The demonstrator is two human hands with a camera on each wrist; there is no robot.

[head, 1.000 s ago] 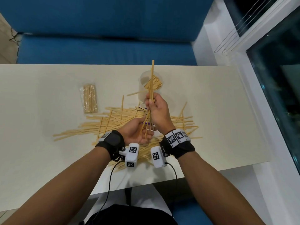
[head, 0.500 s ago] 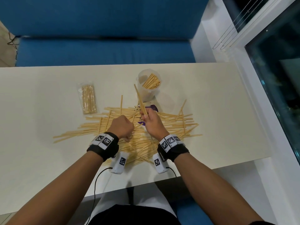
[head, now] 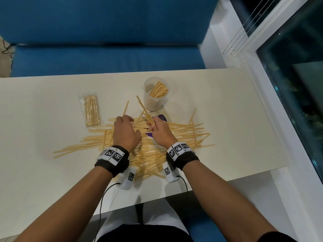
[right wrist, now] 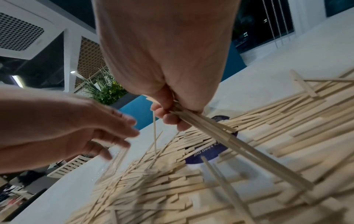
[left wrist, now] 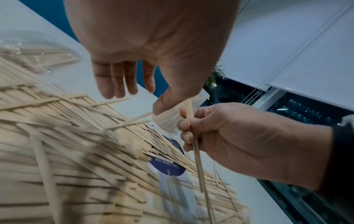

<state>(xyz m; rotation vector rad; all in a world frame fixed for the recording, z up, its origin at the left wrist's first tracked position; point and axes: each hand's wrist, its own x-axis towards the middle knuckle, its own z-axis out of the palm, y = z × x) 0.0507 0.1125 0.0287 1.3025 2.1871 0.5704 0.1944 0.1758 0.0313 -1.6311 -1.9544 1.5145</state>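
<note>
A loose pile of thin wooden sticks [head: 183,131] covers the middle of the pale table [head: 236,119]. My right hand [head: 153,124] grips a small bundle of sticks [head: 144,109] that tilts up and to the left. The left wrist view shows the right hand's fingers [left wrist: 188,125] curled round the bundle [left wrist: 197,151]. In the right wrist view the bundle [right wrist: 229,136] runs down over the pile. My left hand [head: 125,118] hovers just over the pile with its fingers [left wrist: 122,78] straight and holds nothing. Behind the hands stands a clear plastic cup [head: 154,102] with several sticks inside.
A sealed clear packet of sticks [head: 90,110] lies at the left of the pile. A round purple label [head: 161,118] shows under the sticks. A blue bench [head: 104,58] runs behind the table, and a window [head: 297,84] is at the right.
The right hand came down from over the cup with its bundle, now tilted left. The left hand turned palm down, closed on the pile, then spread its fingers and moved forward.
</note>
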